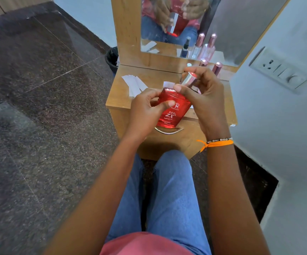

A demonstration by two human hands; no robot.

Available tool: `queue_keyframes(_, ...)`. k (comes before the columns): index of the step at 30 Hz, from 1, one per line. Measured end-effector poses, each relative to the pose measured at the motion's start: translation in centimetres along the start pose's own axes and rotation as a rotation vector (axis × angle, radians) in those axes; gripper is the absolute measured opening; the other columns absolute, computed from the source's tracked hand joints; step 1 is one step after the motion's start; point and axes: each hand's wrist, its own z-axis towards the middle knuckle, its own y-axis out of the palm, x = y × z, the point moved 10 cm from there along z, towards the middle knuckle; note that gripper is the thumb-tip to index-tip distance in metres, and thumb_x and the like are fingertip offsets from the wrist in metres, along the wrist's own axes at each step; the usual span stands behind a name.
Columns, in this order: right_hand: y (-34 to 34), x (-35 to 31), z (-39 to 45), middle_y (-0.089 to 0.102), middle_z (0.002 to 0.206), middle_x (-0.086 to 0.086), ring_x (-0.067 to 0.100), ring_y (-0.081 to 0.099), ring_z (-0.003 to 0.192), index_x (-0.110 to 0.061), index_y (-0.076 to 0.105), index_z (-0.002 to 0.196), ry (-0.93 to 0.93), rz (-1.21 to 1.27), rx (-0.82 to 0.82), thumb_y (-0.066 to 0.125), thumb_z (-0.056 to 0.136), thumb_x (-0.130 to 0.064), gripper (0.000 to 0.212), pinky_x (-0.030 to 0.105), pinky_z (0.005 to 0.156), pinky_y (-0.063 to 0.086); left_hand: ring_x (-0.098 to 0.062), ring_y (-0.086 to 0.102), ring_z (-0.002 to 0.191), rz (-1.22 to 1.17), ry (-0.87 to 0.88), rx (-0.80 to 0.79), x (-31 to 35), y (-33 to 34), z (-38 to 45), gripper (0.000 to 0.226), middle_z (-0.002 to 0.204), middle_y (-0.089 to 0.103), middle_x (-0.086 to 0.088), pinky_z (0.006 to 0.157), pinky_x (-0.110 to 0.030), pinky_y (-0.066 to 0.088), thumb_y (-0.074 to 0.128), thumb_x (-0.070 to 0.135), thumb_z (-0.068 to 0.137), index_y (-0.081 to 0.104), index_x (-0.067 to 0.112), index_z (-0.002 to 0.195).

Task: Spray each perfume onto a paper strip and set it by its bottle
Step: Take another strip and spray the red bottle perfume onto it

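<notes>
So, red glass bottle [173, 109] gripped by left hand [145, 109] above wooden tabletop [117, 100] | shiny cylindrical cap [190, 80] pinched in right hand [204, 96] fingers | white paper strips [133, 85] laid flat on tabletop

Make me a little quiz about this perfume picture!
1. True or false: the left hand grips the red bottle.
2. What does the right hand hold? A. silver cap B. paper strip C. pink bottle
3. Fill in: loose paper strips lie on the wooden ____.

Key: 1 true; 2 A; 3 table.
</notes>
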Motion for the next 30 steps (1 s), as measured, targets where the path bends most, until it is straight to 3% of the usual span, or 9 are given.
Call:
queue_keyframes(3,0.1,-0.8,-0.1,0.069,0.091,0.008,0.015,0.064,0.082,-0.008,0.065,0.108,-0.049,-0.006,0.024,0.072,0.077,-0.007,0.032,0.032,0.077,0.055,-0.021,0.066,0.091,0.032,0.014,-0.039,0.3,0.1,0.0,0.027,0.102,0.067,-0.007,0.082,-0.037,0.056,0.073,0.015,0.076,0.067,0.015,0.102)
queue_keyframes(7,-2.1,-2.7,1.4,0.071,0.089,-0.002,0.017,0.064,0.086,-0.006,0.060,0.115,-0.116,0.169,-0.120,0.064,0.083,-0.001,0.032,0.032,0.084,0.052,-0.024,0.067,0.093,0.034,-0.064,-0.078,-1.1,-0.8,-0.4,0.026,0.099,0.068,-0.005,0.081,-0.043,0.057,0.071,0.014,0.079,0.068,0.009,0.104)
queue_keyframes(11,-1.5,-2.0,1.1,0.058,0.090,0.003,0.017,0.055,0.089,-0.010,0.055,0.109,-0.084,0.152,-0.229,0.053,0.088,-0.002,0.023,0.036,0.089,0.047,-0.023,0.067,0.094,-0.049,-0.079,-0.093,-0.4,-0.4,-0.5,0.027,0.102,0.069,-0.008,0.078,-0.035,0.057,0.071,0.014,0.079,0.067,0.011,0.106)
queue_keyframes(14,-1.0,-0.4,0.0,0.049,0.086,-0.002,0.007,0.049,0.079,-0.014,0.052,0.096,-0.024,0.136,-0.124,0.047,0.087,0.001,0.018,0.025,0.077,0.050,-0.022,0.067,0.094,-0.094,-0.092,-0.113,0.2,0.3,-0.6,0.023,0.103,0.069,-0.009,0.077,-0.031,0.058,0.069,0.013,0.080,0.066,0.014,0.103)
queue_keyframes(16,-0.8,0.4,-0.9,0.049,0.086,-0.003,0.002,0.049,0.073,-0.013,0.051,0.101,-0.035,0.053,-0.087,0.055,0.089,-0.009,0.014,0.018,0.065,0.048,-0.020,0.068,0.092,-0.117,-0.104,-0.121,0.2,0.6,-0.7,0.022,0.100,0.069,-0.007,0.075,-0.029,0.058,0.069,0.014,0.080,0.066,0.016,0.102)
queue_keyframes(19,-0.4,0.9,-1.8,0.054,0.094,-0.003,0.007,0.057,0.085,-0.015,0.051,0.115,-0.071,0.021,-0.068,0.070,0.081,-0.012,0.039,0.023,0.073,0.053,-0.022,0.068,0.094,-0.117,-0.123,-0.115,0.2,0.8,-0.8,0.023,0.104,0.069,-0.009,0.076,-0.032,0.058,0.070,0.016,0.079,0.067,0.015,0.102)
queue_keyframes(22,-0.7,1.1,-1.9,0.060,0.098,-0.016,0.008,0.060,0.096,-0.023,0.054,0.117,-0.094,0.047,-0.023,0.076,0.075,-0.012,0.049,0.027,0.082,0.055,-0.022,0.068,0.095,-0.094,-0.121,-0.103,0.5,1.0,-0.9,0.025,0.107,0.068,-0.010,0.079,-0.036,0.058,0.074,0.020,0.077,0.069,0.016,0.101)
queue_keyframes(27,-1.2,2.3,-2.0,0.068,0.091,-0.018,0.002,0.064,0.085,-0.038,0.069,0.098,-0.023,0.374,0.067,0.076,0.068,-0.018,0.037,0.020,0.074,0.053,-0.019,0.069,0.089,-0.002,-0.074,-0.027,1.8,0.9,-1.2,0.024,0.095,0.068,-0.001,0.081,-0.043,0.057,0.080,0.036,0.064,0.073,0.026,0.085)
queue_keyframes(30,-0.5,3.0,-2.1,0.064,0.093,-0.007,0.010,0.065,0.087,-0.030,0.066,0.111,0.036,0.595,0.031,0.079,0.069,-0.030,0.044,0.026,0.076,0.055,-0.011,0.069,0.081,-0.005,-0.037,-0.004,2.6,0.9,-1.2,0.016,0.087,0.068,0.004,0.075,-0.034,0.057,0.076,0.036,0.071,0.073,0.025,0.082)
